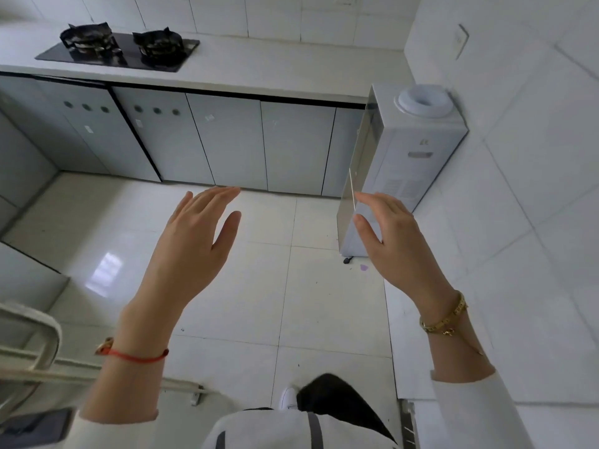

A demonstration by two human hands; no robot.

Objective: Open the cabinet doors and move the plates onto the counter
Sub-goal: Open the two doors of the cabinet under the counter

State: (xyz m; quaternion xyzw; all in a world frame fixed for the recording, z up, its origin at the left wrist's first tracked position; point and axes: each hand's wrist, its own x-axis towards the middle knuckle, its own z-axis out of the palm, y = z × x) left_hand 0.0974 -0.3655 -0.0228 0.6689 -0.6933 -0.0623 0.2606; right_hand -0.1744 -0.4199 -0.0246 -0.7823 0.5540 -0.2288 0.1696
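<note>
Cabinet doors (pixel 227 140) run in a closed row under the table (pixel 259 69), every grey panel flush, and no plates are in sight anywhere. Those doors sit well ahead of both hands, across a stretch of pale tiled floor (pixel 275 286). Left hand (pixel 191 244) is up in the air, palm turned inward, fingers spread and relaxed, grip released and holding nothing; its fingertips line up in the view with the foot of the middle doors but it's well apart from them. Right hand (pixel 389 238) mirrors it, raised and loose, grip released too, nothing in it, fingertips overlapping in the view the lower front corner of a white water dispenser (pixel 405 163) standing at the right end of the cabinet run against the tiled wall (pixel 518 124). On top of the table, far left, a black two-burner gas hob (pixel 120 50). A red string bracelet (pixel 136 356) on the left wrist, a gold bracelet (pixel 444 319) on the right. Bottom left, the edge of a metal rack (pixel 39 351); below, the person's white top and one white shoe (pixel 288 396) on the floor.
</note>
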